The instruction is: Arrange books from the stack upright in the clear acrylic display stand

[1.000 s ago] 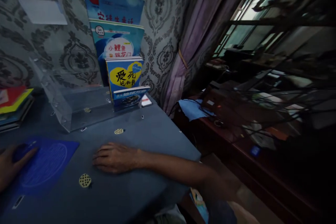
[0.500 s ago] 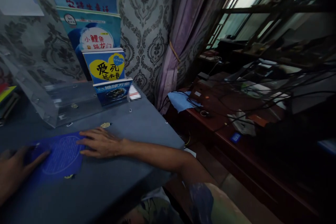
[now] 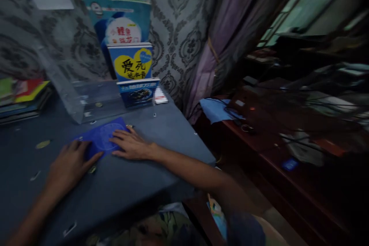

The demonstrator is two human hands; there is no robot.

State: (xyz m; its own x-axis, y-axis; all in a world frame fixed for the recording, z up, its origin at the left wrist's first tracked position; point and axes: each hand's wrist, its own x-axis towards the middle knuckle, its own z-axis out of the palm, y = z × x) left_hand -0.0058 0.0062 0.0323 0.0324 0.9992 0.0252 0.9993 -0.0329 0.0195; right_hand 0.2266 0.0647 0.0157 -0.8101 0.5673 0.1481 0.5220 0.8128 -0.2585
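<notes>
A dark blue flat book (image 3: pixel 101 137) lies on the grey-blue table (image 3: pixel 161 138). My left hand (image 3: pixel 69 165) rests flat on its near left corner, fingers spread. On the book's right edge lies my right hand (image 3: pixel 131 145), palm down, with the fingers pointing left. Neither hand grips anything. Just behind the book stands a clear acrylic display stand (image 3: pixel 86 100) that holds several blue children's books (image 3: pixel 132 65) in stepped rows.
A stack of colourful books (image 3: pixel 23 98) sits at the far left of the table. Small round yellow tokens (image 3: pixel 42 144) lie scattered on the tabletop. To the right are a purple curtain (image 3: pixel 213 42) and a low dark wooden desk (image 3: pixel 259 134) with cables and a blue cloth.
The blue book has slid away from me toward the display stand. Both hands have moved with it, the right from the bare table onto the book's edge. The camera has swung.
</notes>
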